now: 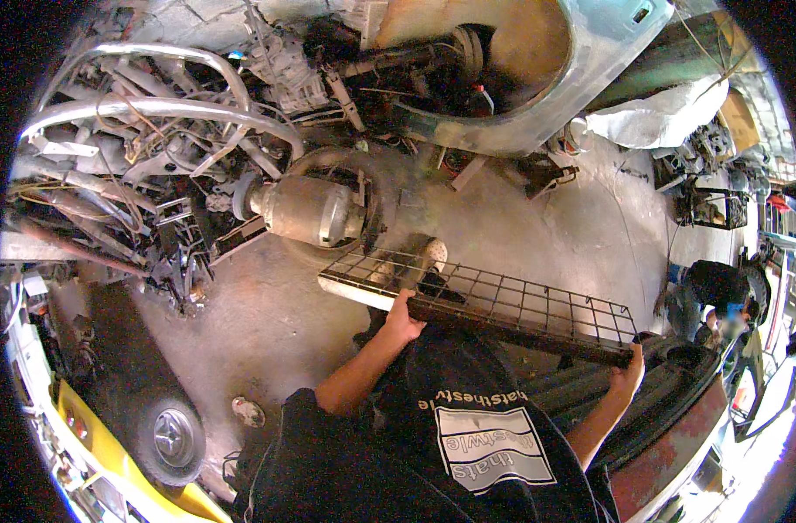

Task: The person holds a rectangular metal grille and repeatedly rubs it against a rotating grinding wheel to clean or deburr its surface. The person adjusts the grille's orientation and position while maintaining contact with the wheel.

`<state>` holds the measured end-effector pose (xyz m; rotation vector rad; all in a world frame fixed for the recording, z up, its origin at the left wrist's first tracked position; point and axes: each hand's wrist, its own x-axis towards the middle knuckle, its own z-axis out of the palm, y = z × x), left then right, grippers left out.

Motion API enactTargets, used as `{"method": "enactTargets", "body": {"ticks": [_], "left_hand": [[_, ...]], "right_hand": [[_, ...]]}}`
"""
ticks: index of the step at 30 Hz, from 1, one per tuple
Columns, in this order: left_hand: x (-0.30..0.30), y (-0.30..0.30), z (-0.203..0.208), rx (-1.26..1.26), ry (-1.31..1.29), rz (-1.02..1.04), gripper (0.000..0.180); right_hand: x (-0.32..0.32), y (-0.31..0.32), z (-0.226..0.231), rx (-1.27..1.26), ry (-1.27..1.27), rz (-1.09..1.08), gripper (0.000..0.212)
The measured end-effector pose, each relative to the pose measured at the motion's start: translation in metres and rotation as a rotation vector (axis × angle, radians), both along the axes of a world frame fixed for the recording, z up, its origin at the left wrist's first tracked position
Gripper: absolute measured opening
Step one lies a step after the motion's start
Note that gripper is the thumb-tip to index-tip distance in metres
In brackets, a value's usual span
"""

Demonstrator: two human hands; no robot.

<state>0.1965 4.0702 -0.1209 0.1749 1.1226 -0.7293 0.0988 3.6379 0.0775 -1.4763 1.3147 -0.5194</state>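
I see a fender (pixel 542 122) beyond the rack (pixel 524 330), which is held up across my front. A drum (pixel 306 209) lies past its left end. My left hand (pixel 402 321) clasps its near edge, left of middle; my right hand (pixel 627 373) clasps its right end. Lifting looks done; setting down isn't.

A black shirt (pixel 354 462) is showing short sleeves (pixel 302 418), pale lettering (pixel 485 401) and a white, banded rectangular panel (pixel 485 427).

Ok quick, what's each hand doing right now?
Left hand: closed on the wire-grid rack, left of its middle.
Right hand: closed on the same rack's right end.
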Motion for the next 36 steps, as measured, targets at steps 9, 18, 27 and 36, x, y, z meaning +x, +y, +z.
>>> {"method": "enactTargets", "body": {"ticks": [9, 18, 27, 36], "left_hand": [[0.002, -0.002, -0.002, -0.058, -0.063, 0.036, 0.023], [0.007, 0.005, 0.003, 0.038, -0.016, 0.025, 0.025], [0.000, 0.001, 0.014, 0.229, -0.143, -0.063, 0.022], [0.008, -0.001, 0.003, 0.035, -0.015, 0.017, 0.021]], "right_hand": [[0.011, 0.009, 0.005, 0.021, 0.002, -0.064, 0.022], [-0.004, -0.012, -0.023, -0.075, 0.106, 0.129, 0.022], [0.010, 0.011, -0.003, 0.134, -0.021, 0.000, 0.023], [0.013, 0.013, -0.002, 0.111, 0.001, -0.067, 0.021]]}}
